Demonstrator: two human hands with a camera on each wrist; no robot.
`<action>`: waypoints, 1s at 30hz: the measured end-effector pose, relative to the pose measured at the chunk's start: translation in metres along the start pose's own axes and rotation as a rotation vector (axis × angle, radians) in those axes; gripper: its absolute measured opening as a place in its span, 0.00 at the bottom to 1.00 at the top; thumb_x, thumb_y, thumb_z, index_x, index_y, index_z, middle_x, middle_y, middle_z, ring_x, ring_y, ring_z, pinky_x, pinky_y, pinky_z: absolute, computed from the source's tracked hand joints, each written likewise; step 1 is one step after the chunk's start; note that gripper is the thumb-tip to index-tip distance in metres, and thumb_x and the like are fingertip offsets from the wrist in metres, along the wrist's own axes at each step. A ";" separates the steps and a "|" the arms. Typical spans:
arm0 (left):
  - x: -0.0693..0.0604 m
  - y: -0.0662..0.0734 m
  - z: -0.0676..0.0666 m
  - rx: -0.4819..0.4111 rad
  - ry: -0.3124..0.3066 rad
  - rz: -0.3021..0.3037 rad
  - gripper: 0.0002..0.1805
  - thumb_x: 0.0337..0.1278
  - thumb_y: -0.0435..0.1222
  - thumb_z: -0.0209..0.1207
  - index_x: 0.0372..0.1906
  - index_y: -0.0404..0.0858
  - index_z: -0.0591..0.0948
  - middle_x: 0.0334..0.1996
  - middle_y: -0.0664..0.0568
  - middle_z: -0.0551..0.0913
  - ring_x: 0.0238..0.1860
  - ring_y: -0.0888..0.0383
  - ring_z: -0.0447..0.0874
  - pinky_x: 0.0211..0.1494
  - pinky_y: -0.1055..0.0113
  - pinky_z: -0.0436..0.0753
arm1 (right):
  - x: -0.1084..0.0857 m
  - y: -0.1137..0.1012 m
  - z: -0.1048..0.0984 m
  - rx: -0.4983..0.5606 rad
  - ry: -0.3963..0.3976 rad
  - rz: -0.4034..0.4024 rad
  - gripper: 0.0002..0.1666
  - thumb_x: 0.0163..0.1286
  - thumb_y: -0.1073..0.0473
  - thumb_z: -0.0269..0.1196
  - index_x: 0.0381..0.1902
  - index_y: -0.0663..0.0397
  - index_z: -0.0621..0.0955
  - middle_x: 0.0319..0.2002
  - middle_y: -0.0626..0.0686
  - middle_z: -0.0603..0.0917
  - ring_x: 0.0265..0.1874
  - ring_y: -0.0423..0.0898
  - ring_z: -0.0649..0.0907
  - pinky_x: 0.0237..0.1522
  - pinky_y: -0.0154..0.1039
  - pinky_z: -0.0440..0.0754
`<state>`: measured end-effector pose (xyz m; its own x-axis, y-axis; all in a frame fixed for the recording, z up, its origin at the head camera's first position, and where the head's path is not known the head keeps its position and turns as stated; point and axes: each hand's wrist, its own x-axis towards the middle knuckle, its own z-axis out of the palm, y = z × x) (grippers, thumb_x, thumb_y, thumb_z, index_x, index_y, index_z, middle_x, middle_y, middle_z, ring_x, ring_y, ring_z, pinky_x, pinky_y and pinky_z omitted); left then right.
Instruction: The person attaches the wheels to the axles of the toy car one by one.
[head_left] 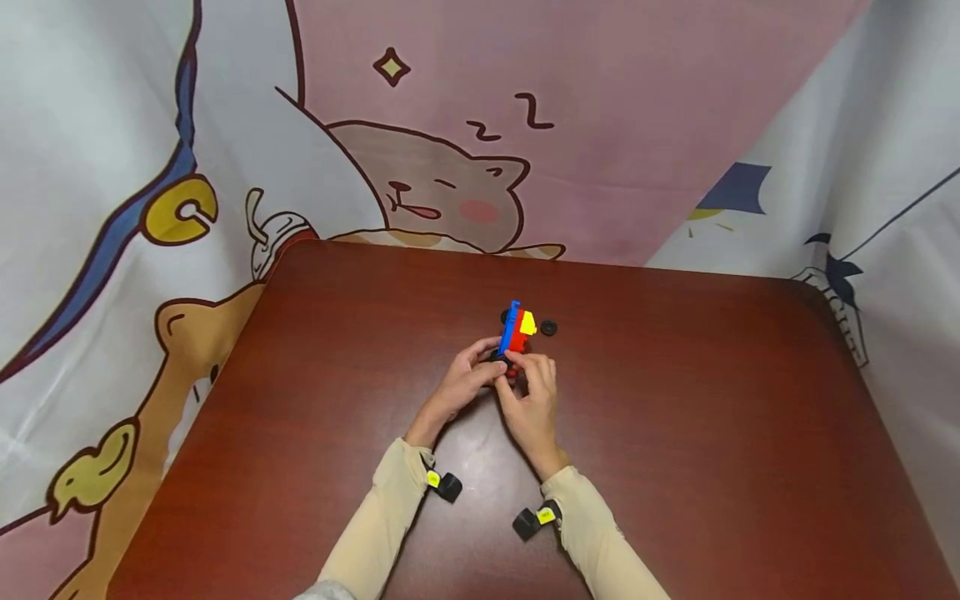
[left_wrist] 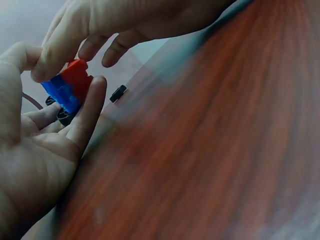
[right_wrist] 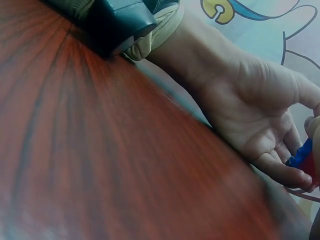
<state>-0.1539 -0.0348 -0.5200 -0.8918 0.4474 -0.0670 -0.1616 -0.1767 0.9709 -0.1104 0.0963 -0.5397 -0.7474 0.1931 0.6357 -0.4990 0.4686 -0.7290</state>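
Both hands hold a small blue, red and yellow toy vehicle (head_left: 513, 330) above the table. The left hand (head_left: 459, 385) grips its near end from the left, thumb near a black wheel; the right hand (head_left: 534, 408) pinches the same end from the right. In the left wrist view, the blue and red body (left_wrist: 62, 95) lies between the left hand (left_wrist: 47, 145) and the right hand (left_wrist: 90, 27), with black wheels below it. In the right wrist view, the left hand (right_wrist: 245, 100) is beside the blue part (right_wrist: 301, 155); the right fingers are mostly cut off.
A loose black wheel (head_left: 549, 328) lies on the brown table (head_left: 675, 433), just right of the toy. Another black round piece (head_left: 505, 317) shows at the toy's left; whether it is attached, I cannot tell. A patterned cloth (head_left: 600, 125) hangs behind the table.
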 end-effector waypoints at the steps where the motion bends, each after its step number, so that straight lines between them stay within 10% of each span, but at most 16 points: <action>1: 0.000 0.000 0.000 0.018 0.008 0.000 0.28 0.65 0.29 0.54 0.69 0.27 0.67 0.59 0.29 0.75 0.40 0.65 0.86 0.44 0.72 0.84 | 0.000 0.000 0.000 0.012 0.000 -0.004 0.21 0.58 0.69 0.72 0.51 0.57 0.85 0.39 0.57 0.80 0.40 0.53 0.74 0.44 0.31 0.67; 17: 0.002 -0.003 -0.001 0.102 0.067 0.004 0.24 0.66 0.30 0.55 0.65 0.26 0.73 0.49 0.37 0.82 0.35 0.67 0.83 0.39 0.74 0.81 | 0.015 -0.037 -0.004 0.064 0.055 -0.032 0.22 0.45 0.82 0.71 0.43 0.73 0.85 0.36 0.70 0.74 0.37 0.60 0.73 0.45 0.26 0.66; 30: 0.000 -0.002 -0.002 -0.211 0.080 0.086 0.31 0.57 0.27 0.50 0.68 0.29 0.59 0.52 0.46 0.77 0.42 0.61 0.85 0.45 0.67 0.84 | 0.014 0.012 -0.009 0.045 0.046 0.127 0.17 0.62 0.68 0.67 0.49 0.64 0.80 0.47 0.63 0.75 0.49 0.57 0.73 0.49 0.42 0.71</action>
<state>-0.1545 -0.0362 -0.5226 -0.9353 0.3536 -0.0124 -0.1610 -0.3943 0.9048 -0.1228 0.1122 -0.5374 -0.7851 0.2886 0.5480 -0.4216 0.3990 -0.8143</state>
